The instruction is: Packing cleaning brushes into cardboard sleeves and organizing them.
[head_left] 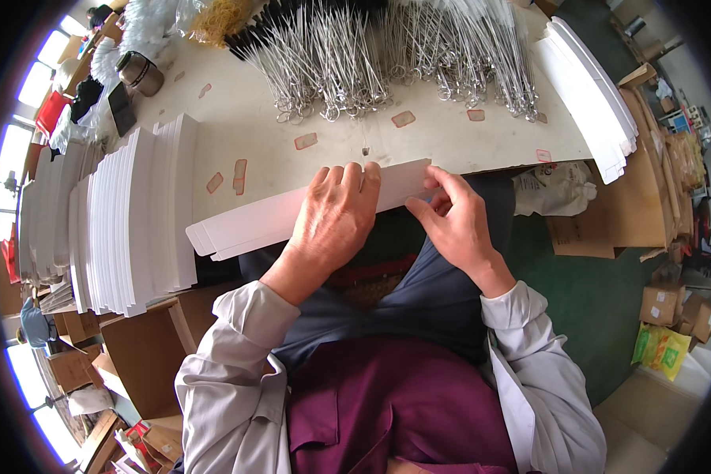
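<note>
A long, narrow white paper box (253, 217) lies slantwise in front of me along the table's near edge, with end flaps showing at its left end. My left hand (333, 212) lies across its middle, back upward, the fingers bent over the box and gripping it. At the box's right end, my right hand (460, 227) has the thumb on the near side and the forefinger at the far corner, closed around that end. The undersides of both hands are hidden.
Metal skewers with ring ends (332, 71) lie in big bunches at the table's far side. White folded boxes are stacked at the left (130, 221) and right (588, 95). A steel flask (140, 73) stands back left. Brown cartons (146, 347) flank me.
</note>
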Tool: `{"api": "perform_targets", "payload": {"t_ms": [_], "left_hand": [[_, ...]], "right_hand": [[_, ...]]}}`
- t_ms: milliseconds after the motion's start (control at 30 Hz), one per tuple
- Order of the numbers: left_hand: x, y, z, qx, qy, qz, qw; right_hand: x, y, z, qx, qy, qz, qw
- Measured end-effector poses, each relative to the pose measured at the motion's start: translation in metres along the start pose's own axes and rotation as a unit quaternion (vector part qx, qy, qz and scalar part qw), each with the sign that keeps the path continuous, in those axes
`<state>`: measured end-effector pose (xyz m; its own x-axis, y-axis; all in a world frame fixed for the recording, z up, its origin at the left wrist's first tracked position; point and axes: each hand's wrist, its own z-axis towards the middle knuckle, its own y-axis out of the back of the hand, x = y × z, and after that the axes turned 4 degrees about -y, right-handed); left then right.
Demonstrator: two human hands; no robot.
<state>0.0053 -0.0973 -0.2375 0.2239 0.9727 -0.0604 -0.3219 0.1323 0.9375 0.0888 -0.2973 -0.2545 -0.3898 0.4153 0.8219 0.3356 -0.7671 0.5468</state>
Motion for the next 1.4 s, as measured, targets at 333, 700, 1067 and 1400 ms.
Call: {"api": "perform_targets", "payload": {"t_ms": [333,700,1067,1400], "left_hand": [[0.006,-0.006,-0.014,0.008,0.001,0.0,1.0],[0.01,0.0,-0.016,-0.034,-0.03,-0.049,0.998],[0.019,0.008,-0.018,-0.033,-0.028,-0.08,0.996],[0.006,0.006,-0.005,-0.009,0.014,-0.15,0.989]], "right_hand": [[0.001,0.012,0.009,0.142,-0.189,0.297,0.925],[0.012,0.034,0.016,0.245,-0.302,0.357,0.849],[0.003,0.039,0.005,0.207,-0.246,0.377,0.869],[0.028,0.007,0.022,0.145,0.253,-0.246,0.924]]}}
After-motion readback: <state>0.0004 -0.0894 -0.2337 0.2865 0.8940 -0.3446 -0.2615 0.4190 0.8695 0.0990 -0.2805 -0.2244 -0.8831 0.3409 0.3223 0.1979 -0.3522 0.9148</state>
